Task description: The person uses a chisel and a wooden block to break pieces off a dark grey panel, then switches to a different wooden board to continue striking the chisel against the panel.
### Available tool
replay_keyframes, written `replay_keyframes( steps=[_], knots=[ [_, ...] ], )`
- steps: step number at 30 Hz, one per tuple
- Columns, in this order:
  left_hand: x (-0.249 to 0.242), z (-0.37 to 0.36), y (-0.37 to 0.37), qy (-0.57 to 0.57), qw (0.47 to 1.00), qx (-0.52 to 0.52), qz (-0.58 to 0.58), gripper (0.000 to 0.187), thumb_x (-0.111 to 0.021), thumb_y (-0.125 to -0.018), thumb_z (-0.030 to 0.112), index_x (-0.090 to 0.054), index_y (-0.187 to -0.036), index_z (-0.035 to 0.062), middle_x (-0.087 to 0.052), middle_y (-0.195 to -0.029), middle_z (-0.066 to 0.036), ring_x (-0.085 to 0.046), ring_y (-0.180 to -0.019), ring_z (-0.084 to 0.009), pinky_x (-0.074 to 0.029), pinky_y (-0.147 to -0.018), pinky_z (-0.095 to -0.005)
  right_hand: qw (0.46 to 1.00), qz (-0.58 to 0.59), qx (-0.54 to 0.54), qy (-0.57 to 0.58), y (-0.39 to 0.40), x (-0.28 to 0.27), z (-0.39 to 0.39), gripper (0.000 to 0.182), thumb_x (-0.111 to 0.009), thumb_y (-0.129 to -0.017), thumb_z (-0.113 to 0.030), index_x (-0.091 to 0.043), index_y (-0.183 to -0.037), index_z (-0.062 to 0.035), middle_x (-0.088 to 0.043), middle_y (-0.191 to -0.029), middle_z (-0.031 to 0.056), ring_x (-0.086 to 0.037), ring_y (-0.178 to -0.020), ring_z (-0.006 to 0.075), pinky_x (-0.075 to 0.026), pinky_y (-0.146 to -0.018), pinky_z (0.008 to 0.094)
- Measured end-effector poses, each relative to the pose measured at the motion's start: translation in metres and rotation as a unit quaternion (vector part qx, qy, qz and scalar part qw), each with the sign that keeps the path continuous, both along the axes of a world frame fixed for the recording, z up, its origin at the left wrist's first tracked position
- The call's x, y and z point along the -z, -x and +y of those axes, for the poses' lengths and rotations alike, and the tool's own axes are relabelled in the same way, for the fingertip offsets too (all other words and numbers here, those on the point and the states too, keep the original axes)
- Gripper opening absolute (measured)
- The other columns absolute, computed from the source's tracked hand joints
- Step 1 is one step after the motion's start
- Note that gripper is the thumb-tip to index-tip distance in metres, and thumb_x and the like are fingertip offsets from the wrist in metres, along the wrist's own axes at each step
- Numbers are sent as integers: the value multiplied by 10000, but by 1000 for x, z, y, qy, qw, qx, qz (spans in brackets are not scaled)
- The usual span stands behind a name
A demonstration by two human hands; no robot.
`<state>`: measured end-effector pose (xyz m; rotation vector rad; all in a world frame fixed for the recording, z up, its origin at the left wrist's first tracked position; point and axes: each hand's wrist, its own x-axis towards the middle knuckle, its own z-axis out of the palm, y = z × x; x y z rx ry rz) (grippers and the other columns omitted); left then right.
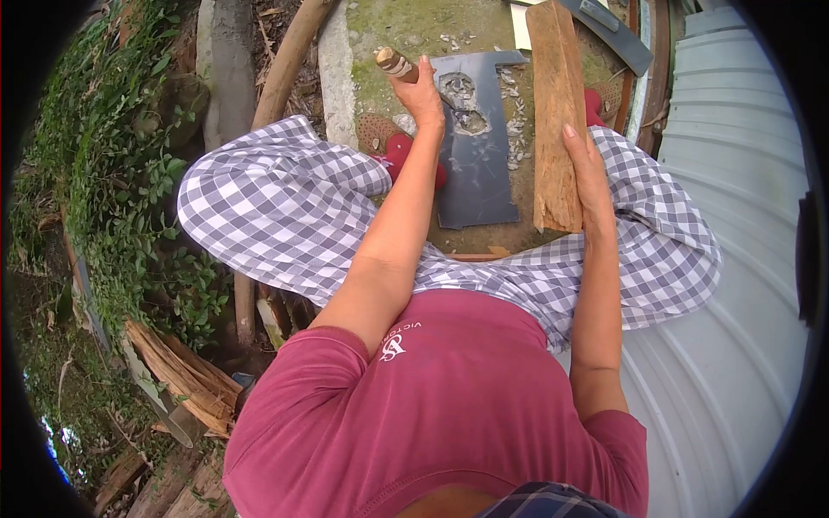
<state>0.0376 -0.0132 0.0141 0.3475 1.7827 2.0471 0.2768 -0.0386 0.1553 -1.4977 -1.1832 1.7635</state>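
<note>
My left hand (420, 99) is closed around a short round wooden handle (396, 65), whose pale cut end points up and to the left. My right hand (589, 171) holds a long, rough wooden block (557, 112) along its right side, near the lower end. Between my hands a dark grey flat panel (480, 177) lies on the ground, with two rough, broken patches (471, 123) in its upper part. Pale chips (516, 129) are scattered along the panel's right edge. What joins the handle beyond my left hand cannot be made out.
Leafy plants (121, 173) grow at the left, beside a concrete strip (226, 78) and a long wooden pole (289, 60). Split wood (186, 371) lies at lower left. Ribbed metal sheeting (734, 173) fills the right side. Another dark curved piece (611, 33) is at the top right.
</note>
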Motion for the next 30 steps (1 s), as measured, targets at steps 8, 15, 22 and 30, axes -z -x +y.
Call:
replay_keyframes(
  steps=[8, 15, 22, 30],
  knots=[
    [9, 0, -9, 39, 995, -8, 87, 431, -702, -835, 166, -446, -1131, -14, -578, -958, -139, -597, -815, -225, -476, -761, -341, 998, -18, -51, -41, 19, -24, -1, 632, -562, -918, -439, -437, -1335, 19, -584, -1140, 98, -582, -981, 119, -472, -819, 239],
    [-12, -5, -30, 70, 992, -12, 104, 391, -699, -817, 156, -439, -1080, 27, -592, -925, -159, -592, -867, -278, -457, -806, -392, 977, -22, -59, -203, 59, -109, 16, 630, -632, -860, -453, -518, -1263, 17, -630, -1064, 119, -612, -948, 171, -483, -833, 296],
    [-16, -8, -45, 45, 996, 65, 45, 315, -676, -808, 72, -452, -1024, 26, -561, -894, -112, -555, -814, -202, -460, -762, -340, 912, -191, -273, -238, 77, -56, 32, 718, -635, -819, -465, -473, -1322, 20, -608, -1160, 194, -604, -1049, 257, -459, -891, 327],
    [-9, -7, -50, 57, 995, 39, 65, 313, -674, -815, 85, -454, -1029, 26, -543, -904, -122, -549, -820, -216, -456, -767, -339, 919, -112, -229, -302, 103, -158, 51, 606, -651, -814, -390, -482, -1369, -217, -653, -967, 197, -655, -865, 243, -508, -747, 348]
  ],
)
